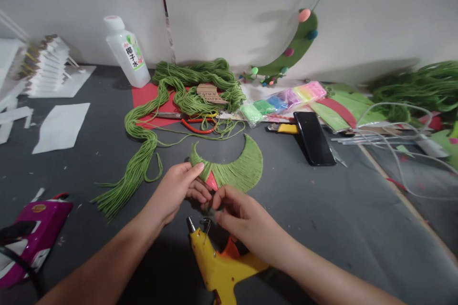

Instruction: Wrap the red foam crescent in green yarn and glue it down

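Lower left of my feed: a magenta plastic box [50, 224] with a black cord. Upper left: a white stepped model [52, 69]. Right of it, a translucent white plastic bottle [125, 55] stands near the wall. A long hank of green yarn [143, 145] trails from upper centre toward mid-left.

At centre I log the left hand [171, 190], thumb on top and fingers curled below, pinching the left part of a green yarn-wrapped crescent [246, 167]. The crescent sits mid-frame, horns up, a coral-pink patch [212, 180] showing through the wrap. Bottom centre: a yellow glue gun with an orange trigger [209, 257], nozzle upward, partly behind the right wrist.

The right hand [246, 214] is at the crescent's lower edge, thumb and index finger bent close together; I cannot tell whether they grip anything. Right of centre lies a black smartphone [315, 138].
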`<state>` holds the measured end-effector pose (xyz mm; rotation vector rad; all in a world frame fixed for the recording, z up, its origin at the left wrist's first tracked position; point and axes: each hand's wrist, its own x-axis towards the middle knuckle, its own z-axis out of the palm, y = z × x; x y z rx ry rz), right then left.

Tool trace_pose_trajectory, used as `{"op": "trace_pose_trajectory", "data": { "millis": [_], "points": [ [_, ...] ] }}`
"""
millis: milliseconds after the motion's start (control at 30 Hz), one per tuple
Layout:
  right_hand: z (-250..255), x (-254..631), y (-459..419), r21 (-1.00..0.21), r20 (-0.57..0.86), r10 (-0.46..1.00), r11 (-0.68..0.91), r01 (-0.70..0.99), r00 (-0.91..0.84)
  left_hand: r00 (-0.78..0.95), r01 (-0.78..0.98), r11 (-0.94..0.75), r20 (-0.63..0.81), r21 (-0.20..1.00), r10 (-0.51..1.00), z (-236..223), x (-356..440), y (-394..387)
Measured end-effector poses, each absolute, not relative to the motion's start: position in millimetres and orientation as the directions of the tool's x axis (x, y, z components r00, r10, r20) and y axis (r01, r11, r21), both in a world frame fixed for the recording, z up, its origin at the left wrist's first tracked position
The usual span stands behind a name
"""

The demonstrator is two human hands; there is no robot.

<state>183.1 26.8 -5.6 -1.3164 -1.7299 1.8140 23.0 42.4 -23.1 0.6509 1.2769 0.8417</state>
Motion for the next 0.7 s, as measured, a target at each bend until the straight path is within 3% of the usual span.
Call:
{"op": "trace_pose_trajectory", "data": {
  "millis": [100, 233, 367, 467, 567, 700],
  "points": [
    [-9, 183, 30, -0.911, -0.384, 0.768, -0.225, 0.345, -0.513, 0.096, -0.174, 0.558, -0.550, 0.811, 0.829, -24, 24, 42],
    [-10, 186, 29, -0.846, -0.395, 0.773, -0.096, 0.525, -0.497, 0.107, -0.171, 0.554, -0.544, 0.815, 0.832, -26, 25, 42],
    [-12, 189, 23, -0.604, -0.239, 0.837, 0.269, 0.750, -0.493, 0.097, -0.165, 0.543, -0.535, 0.823, 0.839, -27, 26, 42],
    [-13, 189, 19, -0.418, -0.023, 0.807, 0.529, 0.739, -0.591, 0.081, -0.153, 0.521, -0.515, 0.840, 0.853, -29, 27, 40],
    [-6, 188, 23, -0.435, 0.060, 0.718, 0.644, 0.629, -0.693, 0.070, -0.127, 0.502, -0.497, 0.856, 0.865, -30, 28, 40],
    [12, 186, 45, -0.596, 0.030, 0.730, 0.561, 0.574, -0.683, 0.075, -0.096, 0.482, -0.477, 0.871, 0.876, -27, 28, 39]
  ]
}}
